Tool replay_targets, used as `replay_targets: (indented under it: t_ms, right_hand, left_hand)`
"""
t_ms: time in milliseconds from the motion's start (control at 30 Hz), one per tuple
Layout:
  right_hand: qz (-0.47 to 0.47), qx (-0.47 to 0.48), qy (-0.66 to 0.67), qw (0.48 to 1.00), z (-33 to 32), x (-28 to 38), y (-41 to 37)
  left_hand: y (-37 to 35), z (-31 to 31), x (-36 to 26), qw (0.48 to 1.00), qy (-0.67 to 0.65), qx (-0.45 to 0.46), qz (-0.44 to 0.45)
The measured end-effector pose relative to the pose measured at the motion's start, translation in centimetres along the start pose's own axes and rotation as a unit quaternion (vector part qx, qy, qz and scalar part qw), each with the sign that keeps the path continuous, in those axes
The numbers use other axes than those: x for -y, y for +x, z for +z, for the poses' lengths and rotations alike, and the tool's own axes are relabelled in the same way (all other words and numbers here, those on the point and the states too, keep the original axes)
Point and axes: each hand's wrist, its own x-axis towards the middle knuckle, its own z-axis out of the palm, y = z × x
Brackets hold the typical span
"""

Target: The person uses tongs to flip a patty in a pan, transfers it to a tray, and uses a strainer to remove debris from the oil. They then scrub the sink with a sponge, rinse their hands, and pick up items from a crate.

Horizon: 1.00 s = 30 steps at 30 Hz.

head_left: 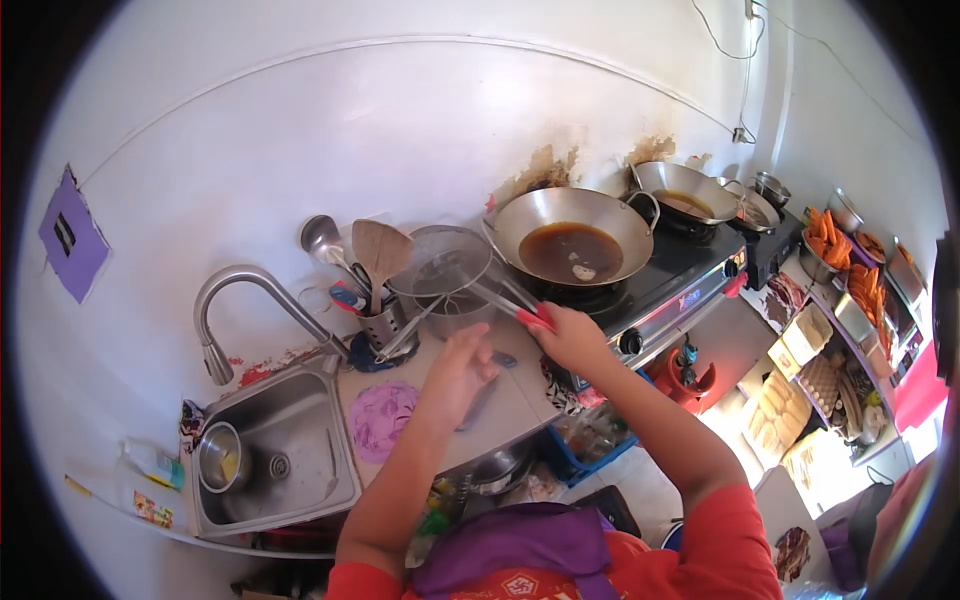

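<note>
My right hand (568,332) is closed round the red handles of metal tongs (500,298), whose arms reach left toward a mesh strainer (440,255). The strainer rests over a pot on the counter. My left hand (465,370) is held above the counter, just below the strainer, its fingers curled; whether something small is in them cannot be made out. Right of the strainer, a wide wok (573,240) with brown oil and a pale piece in it sits on the black stove (675,275). A utensil holder (385,328) with a wooden spatula stands to the left.
A steel sink (345,470) with a curved faucet (245,275) and a small pot (222,455) is at left. A purple cloth (385,420) lies on the counter. More woks (690,190) stand at the back right, near bowls of orange food (825,245). Part of a person shows at lower right.
</note>
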Motion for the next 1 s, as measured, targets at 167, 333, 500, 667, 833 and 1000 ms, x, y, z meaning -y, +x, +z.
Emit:
replay_targets:
  t_ms: [167,333,500,667,833,1000]
  right_hand:
    - [-0.038,0.022,-0.036,0.998,2.8,1.7,5.9]
    - [-0.219,-0.233,0.052,0.946,2.9,2.6,3.1]
    - [-0.041,0.061,0.327,0.942,4.7,3.2,-3.6]
    - [-0.030,0.061,0.335,0.940,5.1,3.7,-4.7]
    - [0.060,0.157,0.354,0.920,2.8,2.3,-3.2]
    - [-0.021,0.019,0.187,0.982,-0.1,2.7,-2.6]
  left_hand:
    - [-0.5,0.5,0.3,1.000,0.000,-0.010,-0.012]
    - [-1.4,0.0,0.8,0.999,0.032,-0.037,-0.022]
    - [-2.3,-0.1,4.6,0.972,0.218,-0.037,0.084]
    - [-1.4,-0.9,8.3,0.808,0.514,0.009,0.288]
    - [-2.7,2.5,5.5,0.819,0.541,0.087,0.173]
    - [-4.4,2.5,2.8,0.809,0.512,0.283,0.067]
